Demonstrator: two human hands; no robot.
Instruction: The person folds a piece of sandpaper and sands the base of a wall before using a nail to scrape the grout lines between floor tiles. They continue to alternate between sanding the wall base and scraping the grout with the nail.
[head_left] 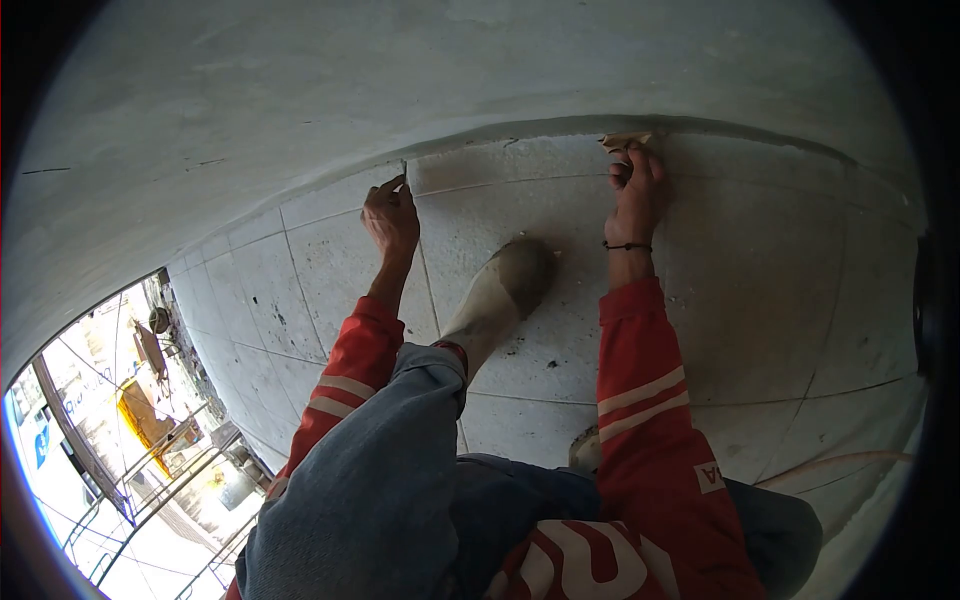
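Note:
My left hand (392, 220) is closed in a pinch around a small, thin, dark sliver (404, 168), held where the tiled floor (350, 225) meets the grey wall (350, 85). What kind of thing the sliver is I cannot make out. Farther right along the same edge, my right hand (636, 190) grips a folded tan piece (622, 140) that looks like paper or thin card. It touches or almost touches the base of the wall, where a darker grey band (560, 128) runs.
My shoe (515, 280) stands on the tiles between my arms. At lower left, the floor ends at an opening with metal railings (150, 520) and a bright outdoor area beyond. A thin hose or cable (840, 460) lies at lower right.

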